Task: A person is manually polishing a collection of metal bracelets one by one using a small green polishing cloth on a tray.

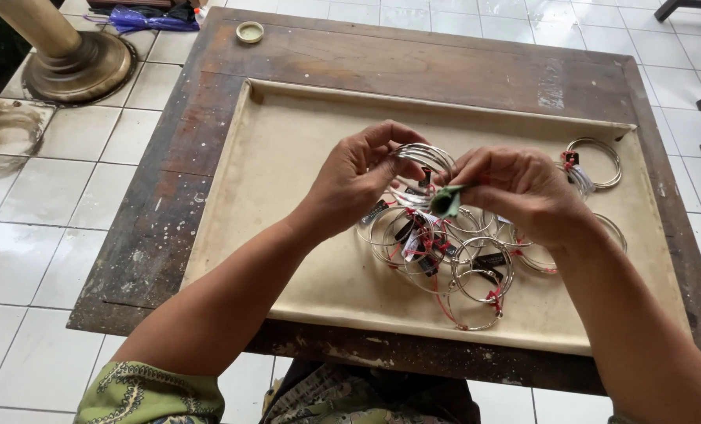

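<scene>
Bangles in the fingers (423, 155): thin silvery metal, polished, glinting.
Loose bangles (476, 275): same bright metal wire, tied with red thread, small dark tags of card or plastic, cannot tell which.
Green scrap (447, 201): soft, matt, looks like cloth.
Tray (288, 157): pale beige, matt, smooth but stained.
Tabletop (170, 204): dark wood, worn, rough, flecked with pale paint.
Floor (36, 235): white glazed tile, glossy, wet-looking.
Pedestal far left (80, 67): dull brassy metal.
Sleeve near left (150, 392): patterned green cloth.

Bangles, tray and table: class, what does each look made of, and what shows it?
Bangles: thin silvery metal wire, probably, glinting brightly.
Tray: beige and matt, maybe painted wood or plastic; unclear.
Table: dark worn wood, with scuffed grain and pale paint patches.
</scene>
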